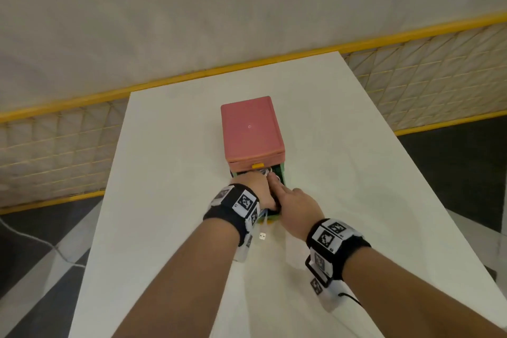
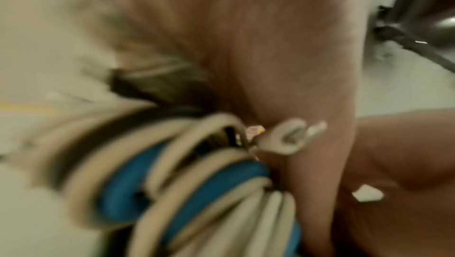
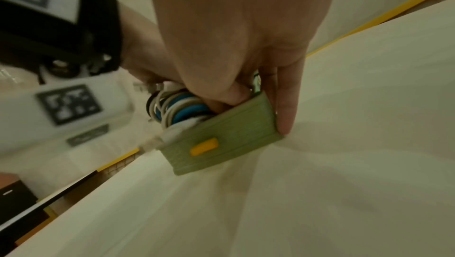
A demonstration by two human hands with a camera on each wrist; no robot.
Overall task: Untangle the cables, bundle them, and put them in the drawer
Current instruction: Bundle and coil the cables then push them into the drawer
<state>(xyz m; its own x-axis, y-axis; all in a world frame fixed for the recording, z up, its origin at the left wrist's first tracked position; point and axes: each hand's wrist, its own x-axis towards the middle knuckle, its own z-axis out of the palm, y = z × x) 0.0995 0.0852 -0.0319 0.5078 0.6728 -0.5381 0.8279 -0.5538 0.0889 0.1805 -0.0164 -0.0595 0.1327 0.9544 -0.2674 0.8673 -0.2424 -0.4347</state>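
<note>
Both hands are down in the pulled-out green plastic drawer point(image 3: 221, 140). The left hand point(image 1: 256, 186) clutches the coiled bundle of white and blue cables point(image 3: 177, 109) inside it; the right hand point(image 1: 297, 204) hooks fingers over the drawer's wall. One white USB plug point(image 1: 262, 236) dangles out over the white tabletop point(image 1: 170, 162). The drawer extends toward the person from a pink-topped box point(image 1: 251, 129).
</note>
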